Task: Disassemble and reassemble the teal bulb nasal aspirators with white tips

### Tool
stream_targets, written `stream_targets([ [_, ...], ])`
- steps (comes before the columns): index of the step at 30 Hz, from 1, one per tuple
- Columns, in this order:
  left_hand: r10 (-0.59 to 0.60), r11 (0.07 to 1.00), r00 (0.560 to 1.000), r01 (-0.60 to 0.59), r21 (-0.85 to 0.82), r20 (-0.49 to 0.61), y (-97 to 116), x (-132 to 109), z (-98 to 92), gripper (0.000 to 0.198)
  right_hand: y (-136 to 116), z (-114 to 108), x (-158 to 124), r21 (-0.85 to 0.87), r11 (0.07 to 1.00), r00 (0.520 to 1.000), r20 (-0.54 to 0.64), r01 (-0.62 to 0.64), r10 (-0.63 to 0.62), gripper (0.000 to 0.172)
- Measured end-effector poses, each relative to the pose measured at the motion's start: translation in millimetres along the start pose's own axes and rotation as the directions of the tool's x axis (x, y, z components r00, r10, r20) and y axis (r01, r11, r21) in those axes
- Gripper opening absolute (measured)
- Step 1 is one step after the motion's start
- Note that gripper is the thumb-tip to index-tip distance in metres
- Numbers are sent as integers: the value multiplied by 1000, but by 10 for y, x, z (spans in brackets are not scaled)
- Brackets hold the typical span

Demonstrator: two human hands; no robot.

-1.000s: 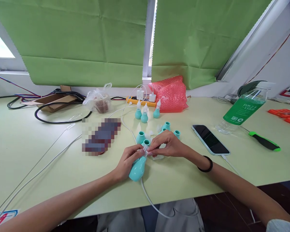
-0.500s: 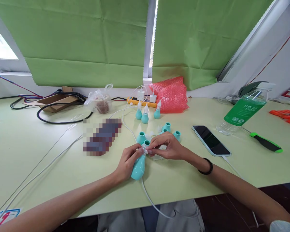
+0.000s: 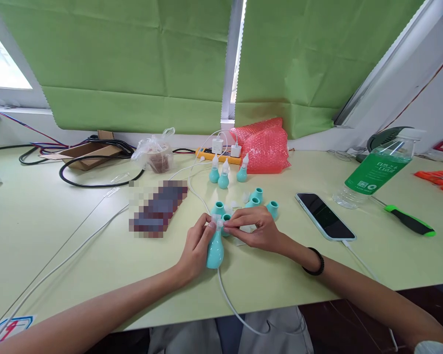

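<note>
My left hand is closed around the clear neck of a teal nasal aspirator, whose bulb hangs down toward me, tilted. My right hand pinches a small clear plastic tip at the top of that neck; the fingers partly cover it. Just behind both hands stand open teal bulbs, among them one bulb at the left and another bulb at the right. Small clear plastic parts lie partly hidden under my right hand. Farther back are three assembled aspirators with clear tips upright.
To the right lie a charging phone, a green-and-black screwdriver and a tilted water bottle. Pink bubble wrap and an orange power strip sit at the back. A white cable runs under my hands.
The held bulb has swung a little up and right, standing more upright. Both hands stay together at its clear neck, and the view has shifted slightly.
</note>
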State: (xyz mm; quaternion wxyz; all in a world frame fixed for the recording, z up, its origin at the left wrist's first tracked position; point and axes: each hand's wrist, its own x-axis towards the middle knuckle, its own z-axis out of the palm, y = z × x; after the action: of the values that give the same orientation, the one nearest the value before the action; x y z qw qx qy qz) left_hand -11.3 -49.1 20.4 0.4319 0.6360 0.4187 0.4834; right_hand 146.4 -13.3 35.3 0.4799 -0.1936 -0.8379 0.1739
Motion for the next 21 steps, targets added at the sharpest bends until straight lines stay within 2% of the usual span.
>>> stream_targets([
  [4,14,996,1000,-16,93,18,-16,0,-2,23,1,2,-7,-13,1000,1000,14,7,-6,8],
  [11,90,973,995,-95,209,30,-32,-13,-8,24,-55,-60,43,60,987,984,107,-149,142,9],
  [14,123,968,992,-127,216,35,-28,-29,-6,23,-53,-84,57,121,978,976,158,-172,152,9],
  [17,144,962,988,-152,227,49,-24,-41,-2,23,-42,-97,58,130,981,976,184,-144,119,9],
  [21,178,950,983,-185,250,54,-28,-49,2,22,-38,-91,42,57,998,987,157,-19,10,7],
])
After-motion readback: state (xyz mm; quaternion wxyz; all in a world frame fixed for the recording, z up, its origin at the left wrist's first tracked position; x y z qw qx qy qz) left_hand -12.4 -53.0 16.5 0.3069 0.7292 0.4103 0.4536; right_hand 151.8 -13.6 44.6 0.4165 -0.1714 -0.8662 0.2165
